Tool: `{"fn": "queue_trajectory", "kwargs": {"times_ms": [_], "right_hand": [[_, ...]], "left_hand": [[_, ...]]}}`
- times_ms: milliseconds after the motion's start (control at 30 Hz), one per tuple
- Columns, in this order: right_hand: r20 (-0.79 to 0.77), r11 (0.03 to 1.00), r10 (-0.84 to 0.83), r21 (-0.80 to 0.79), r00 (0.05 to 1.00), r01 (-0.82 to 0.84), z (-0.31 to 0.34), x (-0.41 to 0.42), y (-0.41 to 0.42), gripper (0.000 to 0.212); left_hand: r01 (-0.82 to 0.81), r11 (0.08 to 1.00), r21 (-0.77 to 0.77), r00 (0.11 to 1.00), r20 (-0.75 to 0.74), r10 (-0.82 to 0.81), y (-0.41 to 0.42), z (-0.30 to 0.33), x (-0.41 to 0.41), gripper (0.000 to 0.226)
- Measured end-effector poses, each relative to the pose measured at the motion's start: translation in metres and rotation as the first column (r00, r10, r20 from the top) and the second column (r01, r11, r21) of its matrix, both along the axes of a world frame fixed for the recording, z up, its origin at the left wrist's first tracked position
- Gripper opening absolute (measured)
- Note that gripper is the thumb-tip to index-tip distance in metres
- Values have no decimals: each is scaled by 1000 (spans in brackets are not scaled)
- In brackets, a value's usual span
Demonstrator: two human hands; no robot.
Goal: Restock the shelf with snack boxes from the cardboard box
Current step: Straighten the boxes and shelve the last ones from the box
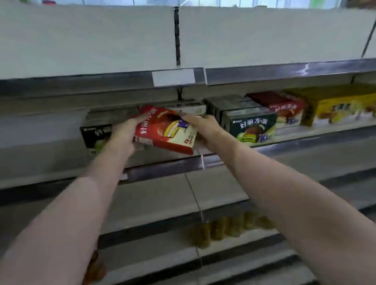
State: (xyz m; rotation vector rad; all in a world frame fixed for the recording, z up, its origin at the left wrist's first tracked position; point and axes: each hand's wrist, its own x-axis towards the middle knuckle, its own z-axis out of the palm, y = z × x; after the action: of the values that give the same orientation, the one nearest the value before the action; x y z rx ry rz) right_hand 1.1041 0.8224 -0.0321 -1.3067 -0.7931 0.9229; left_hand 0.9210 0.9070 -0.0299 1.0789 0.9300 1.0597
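Both hands outstretched; fingers curled

open shelf space far left, green boxes crowd right, low shelf overhead

Head view faces the shelf closely, tilted.

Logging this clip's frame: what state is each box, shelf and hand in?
Red snack box: tilted, held at the shelf front by both hands.
Left hand: grips the box's left edge.
Right hand: grips the box's right edge.
Dark green snack box: upright, faces out on the shelf.
Yellow snack boxes: shelved in a row at right.
Grey metal shelf: partly stocked.
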Motion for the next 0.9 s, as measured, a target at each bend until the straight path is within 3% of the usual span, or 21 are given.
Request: {"fn": "queue_trajectory", "kwargs": {"times_ms": [167, 300, 467, 633, 733, 833, 900], "right_hand": [[-54, 993, -83, 74, 995, 87, 19, 19, -30, 66], [54, 993, -119, 22, 991, 118, 29, 51, -51, 102], [53, 997, -76, -1, 996, 76, 34, 86, -77, 94], [54, 998, -46, 45, 997, 43, 29, 140, -113, 96], [105, 999, -29, 48, 994, 24, 25, 178, -135, 105], [109, 999, 29, 39, 994, -34, 22, 212, -153, 125], [87, 995, 92, 28, 992, -95, 21, 234, -166, 114]], "left_hand": [[151, 988, 34, 978, -152, -144, -28, 3, 22, 28], [313, 950, -17, 893, -334, -300, -57, 9, 36, 41], [212, 976, -56, 902, -372, -218, -97, 17, 79, 45], [192, 964, -183, 816, -516, -261, -130, 22, 133, 76], [212, 946, -244, 862, -411, -298, -151, 25, 168, 77], [180, 922, -343, 954, -166, -248, -162, 27, 204, 68], [174, 915, -363, 978, -43, -203, -166, 23, 226, 62]]}}
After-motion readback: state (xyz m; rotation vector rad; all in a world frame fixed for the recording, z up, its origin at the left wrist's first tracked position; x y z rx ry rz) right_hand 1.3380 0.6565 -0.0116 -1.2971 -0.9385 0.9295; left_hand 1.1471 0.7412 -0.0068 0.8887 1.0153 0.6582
